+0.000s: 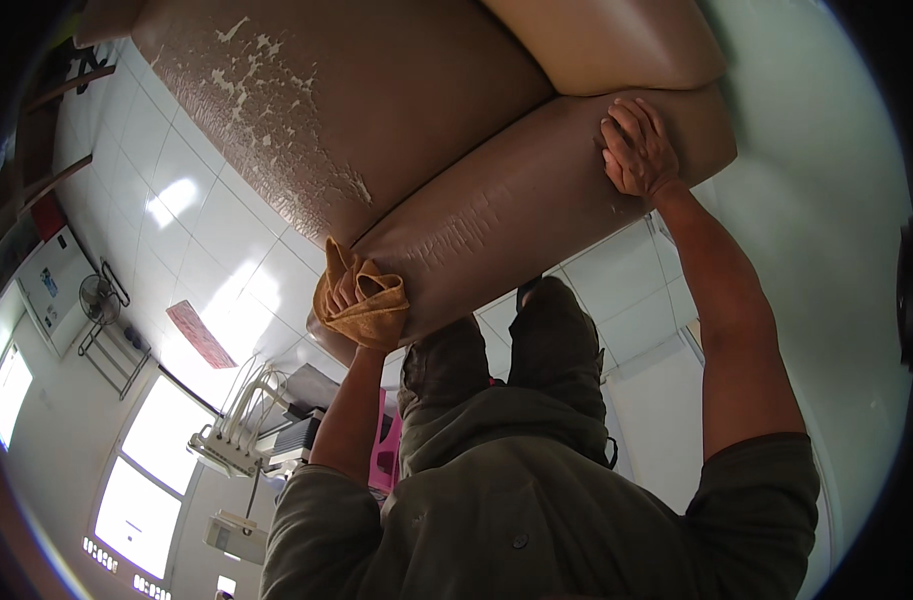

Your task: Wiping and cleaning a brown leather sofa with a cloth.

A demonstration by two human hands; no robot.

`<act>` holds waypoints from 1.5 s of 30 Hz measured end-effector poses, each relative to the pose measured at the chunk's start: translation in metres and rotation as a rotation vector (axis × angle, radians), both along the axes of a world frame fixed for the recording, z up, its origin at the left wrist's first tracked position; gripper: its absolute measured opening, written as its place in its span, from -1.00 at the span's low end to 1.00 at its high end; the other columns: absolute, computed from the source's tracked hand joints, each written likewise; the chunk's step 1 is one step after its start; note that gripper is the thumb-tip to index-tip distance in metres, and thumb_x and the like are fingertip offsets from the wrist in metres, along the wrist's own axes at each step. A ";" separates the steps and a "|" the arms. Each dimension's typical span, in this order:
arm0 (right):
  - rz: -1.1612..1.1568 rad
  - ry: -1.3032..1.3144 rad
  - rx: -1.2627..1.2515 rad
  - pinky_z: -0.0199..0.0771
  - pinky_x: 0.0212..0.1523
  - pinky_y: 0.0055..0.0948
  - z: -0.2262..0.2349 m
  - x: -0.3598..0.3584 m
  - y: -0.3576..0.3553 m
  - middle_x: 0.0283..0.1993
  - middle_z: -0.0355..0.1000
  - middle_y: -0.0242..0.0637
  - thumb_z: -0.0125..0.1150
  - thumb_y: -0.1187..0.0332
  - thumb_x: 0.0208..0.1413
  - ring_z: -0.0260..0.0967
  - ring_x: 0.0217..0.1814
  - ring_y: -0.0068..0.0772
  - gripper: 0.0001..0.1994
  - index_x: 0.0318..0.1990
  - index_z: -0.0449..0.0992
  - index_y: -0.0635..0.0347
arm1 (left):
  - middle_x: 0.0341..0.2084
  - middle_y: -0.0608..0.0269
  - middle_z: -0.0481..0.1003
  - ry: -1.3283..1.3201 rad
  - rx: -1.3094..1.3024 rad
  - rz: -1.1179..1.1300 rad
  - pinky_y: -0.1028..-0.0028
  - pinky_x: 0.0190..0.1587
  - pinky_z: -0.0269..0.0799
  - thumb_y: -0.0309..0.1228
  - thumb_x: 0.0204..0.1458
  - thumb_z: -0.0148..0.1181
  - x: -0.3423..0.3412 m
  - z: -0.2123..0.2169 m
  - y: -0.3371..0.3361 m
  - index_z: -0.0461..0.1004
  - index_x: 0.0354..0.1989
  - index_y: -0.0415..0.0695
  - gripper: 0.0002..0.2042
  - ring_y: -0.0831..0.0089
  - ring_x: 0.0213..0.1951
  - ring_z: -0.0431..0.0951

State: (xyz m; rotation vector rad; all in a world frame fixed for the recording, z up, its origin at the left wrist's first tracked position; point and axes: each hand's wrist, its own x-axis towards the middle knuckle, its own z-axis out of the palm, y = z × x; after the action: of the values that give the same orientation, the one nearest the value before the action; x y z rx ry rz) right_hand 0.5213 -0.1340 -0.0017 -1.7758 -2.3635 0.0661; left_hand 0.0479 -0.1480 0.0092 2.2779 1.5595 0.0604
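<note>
A brown leather sofa's armrest (521,205) slants across the view in front of my body, its surface scuffed along the middle. At its left end, my left hand (348,286) is closed around a tan-orange cloth (381,312) and presses it to the leather. The cloth is bunched about the fingers and partly hides them. Toward the armrest's other end, my right hand (638,150) lies on the leather with fingers stretched and slightly bent, holding nothing. Beyond the armrest is the brown seat (426,90), its covering cracked and flaking in pale patches along the left side.
A pale wall (806,200) stands close on the right, beside the sofa. White tiles cover the floor (191,240), where a reddish mat (201,334) lies. At left are a standing fan (100,298), a dental-type unit with hoses (238,435) and a pink object (384,450).
</note>
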 end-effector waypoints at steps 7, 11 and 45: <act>-0.003 0.017 0.014 0.01 0.20 -0.04 -0.001 0.000 0.006 0.00 0.14 -0.15 0.12 0.30 -0.19 0.13 0.12 -0.11 -0.54 -0.05 0.20 0.09 | 0.01 0.13 0.25 -0.019 0.009 0.013 0.15 0.11 -0.01 -0.11 -0.19 0.15 0.013 0.018 0.009 0.22 0.08 -0.09 -0.39 0.11 0.07 0.19; 0.010 0.061 0.061 0.04 0.19 -0.03 -0.006 -0.001 0.004 -0.01 0.16 -0.15 0.09 0.29 -0.18 0.17 0.09 -0.10 -0.56 -0.06 0.22 0.09 | -0.05 0.11 0.30 0.001 -0.061 -0.029 0.18 0.03 0.11 -0.18 -0.18 0.13 0.016 0.027 0.026 0.29 -0.01 -0.09 -0.50 0.09 0.00 0.26; -0.006 0.118 0.073 0.10 0.15 -0.08 -0.004 0.004 0.005 -0.06 0.23 -0.16 0.11 0.30 -0.23 0.22 0.05 -0.13 -0.59 -0.12 0.29 0.11 | -0.24 0.18 0.46 0.274 -0.359 -0.924 0.34 -0.23 0.43 -0.39 -0.04 -0.04 0.299 -0.106 0.169 0.48 -0.34 -0.07 -0.83 0.25 -0.25 0.50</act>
State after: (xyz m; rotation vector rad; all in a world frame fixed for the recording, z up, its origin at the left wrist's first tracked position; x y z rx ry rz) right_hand 0.5254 -0.1294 -0.0059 -1.6968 -2.2491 0.0807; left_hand 0.3470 0.0208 -0.0969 2.5189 0.4199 -0.7289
